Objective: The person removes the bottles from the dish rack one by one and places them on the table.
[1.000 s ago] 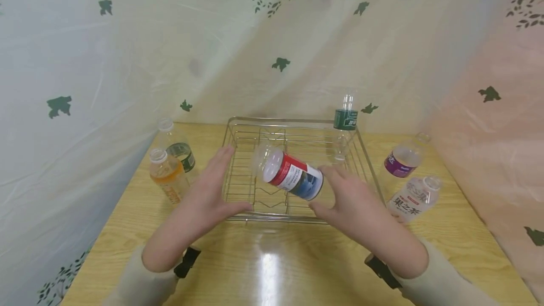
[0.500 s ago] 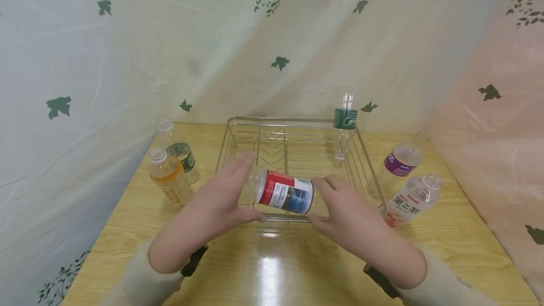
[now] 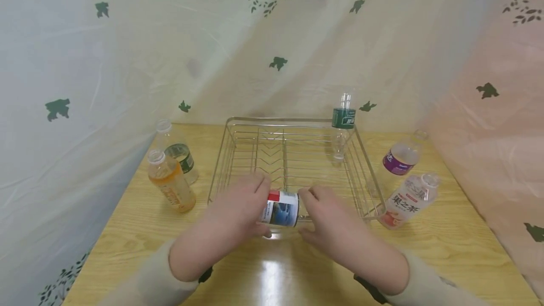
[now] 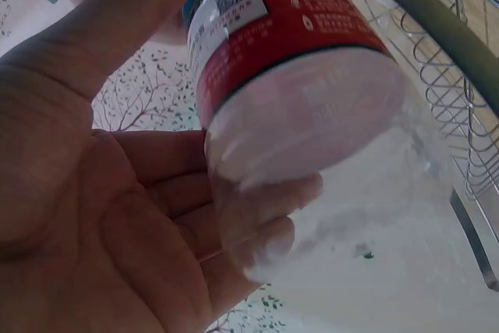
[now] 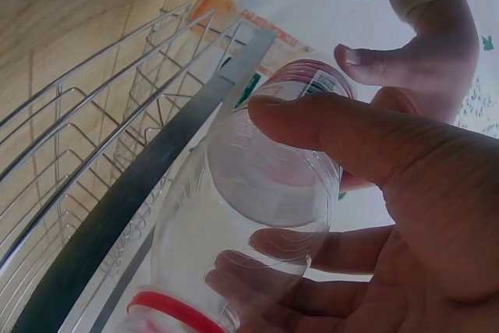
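A clear plastic bottle (image 3: 282,211) with a red, white and blue label lies sideways between my hands, over the wire rack's front edge. My left hand (image 3: 235,207) has its fingers and thumb around the bottle's left part; in the left wrist view, fingers show through the clear plastic (image 4: 312,122). On the other side, my right hand (image 3: 335,216) holds the right part, thumb on the near side and fingers behind. A red ring (image 5: 175,308) circles the neck end in the right wrist view. In the head view, the hands hide both bottle ends.
The wire rack (image 3: 276,119) stands mid-table, with a green-labelled bottle (image 3: 343,118) at its back right. Left of it stand an orange-tinted bottle (image 3: 172,185) and a green-labelled bottle (image 3: 185,162). To the right are a purple-labelled bottle (image 3: 398,162) and a pinkish bottle (image 3: 408,202).
The labelled bottle has come down and left toward the rack's front edge, turning nearly level. My left hand, spread apart earlier, has closed in around its left part; my right hand moved along.
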Demonstrator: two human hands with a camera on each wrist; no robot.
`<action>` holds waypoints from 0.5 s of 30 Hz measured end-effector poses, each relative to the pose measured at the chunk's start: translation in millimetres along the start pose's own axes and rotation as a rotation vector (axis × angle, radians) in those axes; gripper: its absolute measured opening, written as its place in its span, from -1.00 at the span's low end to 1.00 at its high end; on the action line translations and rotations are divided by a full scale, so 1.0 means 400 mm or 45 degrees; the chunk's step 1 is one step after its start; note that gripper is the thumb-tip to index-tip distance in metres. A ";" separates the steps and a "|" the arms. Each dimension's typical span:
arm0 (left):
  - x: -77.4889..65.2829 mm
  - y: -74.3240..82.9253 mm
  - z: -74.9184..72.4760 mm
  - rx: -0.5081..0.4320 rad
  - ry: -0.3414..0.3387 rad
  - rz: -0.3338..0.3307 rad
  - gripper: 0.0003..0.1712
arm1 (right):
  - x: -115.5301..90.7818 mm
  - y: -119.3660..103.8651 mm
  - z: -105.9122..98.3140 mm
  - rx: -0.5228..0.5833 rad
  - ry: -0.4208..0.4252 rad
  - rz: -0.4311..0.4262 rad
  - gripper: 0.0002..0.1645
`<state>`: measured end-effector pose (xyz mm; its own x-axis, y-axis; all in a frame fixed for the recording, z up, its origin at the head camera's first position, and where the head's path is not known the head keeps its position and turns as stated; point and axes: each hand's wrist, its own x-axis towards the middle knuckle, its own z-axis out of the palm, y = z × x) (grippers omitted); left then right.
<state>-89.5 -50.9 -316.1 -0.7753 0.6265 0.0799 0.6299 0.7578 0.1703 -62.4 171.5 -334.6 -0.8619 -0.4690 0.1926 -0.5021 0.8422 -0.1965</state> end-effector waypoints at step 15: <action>0.003 0.017 0.032 0.156 0.090 0.087 -0.26 | -0.006 -0.010 0.014 -0.065 0.068 -0.041 -0.24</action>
<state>-85.4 -42.7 -327.6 -0.7292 0.6661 0.1567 0.6788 0.7332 0.0416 -58.8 167.6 -339.7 -0.8397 -0.4823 0.2494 -0.5242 0.8399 -0.1405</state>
